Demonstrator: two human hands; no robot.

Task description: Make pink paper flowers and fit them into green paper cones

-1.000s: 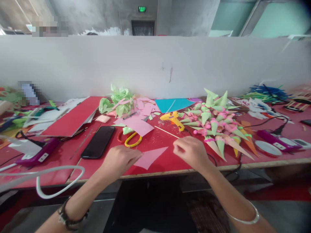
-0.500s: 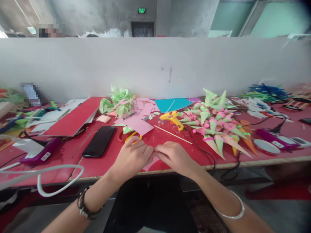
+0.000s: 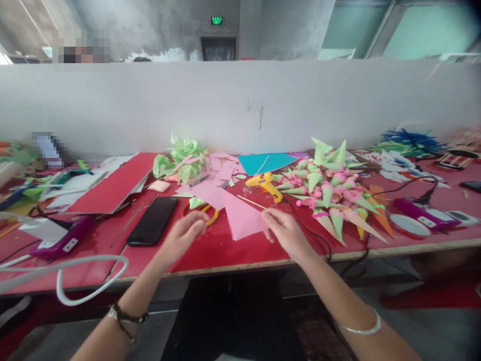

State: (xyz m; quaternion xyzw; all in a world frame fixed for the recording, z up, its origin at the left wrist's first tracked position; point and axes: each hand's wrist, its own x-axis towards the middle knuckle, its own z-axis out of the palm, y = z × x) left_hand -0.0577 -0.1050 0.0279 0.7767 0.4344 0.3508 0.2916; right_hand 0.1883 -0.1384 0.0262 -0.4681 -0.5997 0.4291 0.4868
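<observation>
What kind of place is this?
Probably a shared craft workroom: a yellow glue gun, a pile of paper cones and scissors lie on the red table, and a green exit sign glows beyond the partition.

I logged the table [image 3: 210, 254] as red and the sheet [image 3: 244, 220] as plain pink. The card [image 3: 253, 163] was blue; the glue gun [image 3: 263, 183], yellow, with a black cord [image 3: 314, 231]. The scissors [image 3: 214, 216] had yellow and red handles. The phone [image 3: 152, 223] was black; the board [image 3: 112, 185], red; the crumpled paper [image 3: 186, 150], light green. The cones [image 3: 326, 195] ran green, peach, orange and yellow with pink accents. I listed the power strip [image 3: 80, 233] as purple.
</observation>
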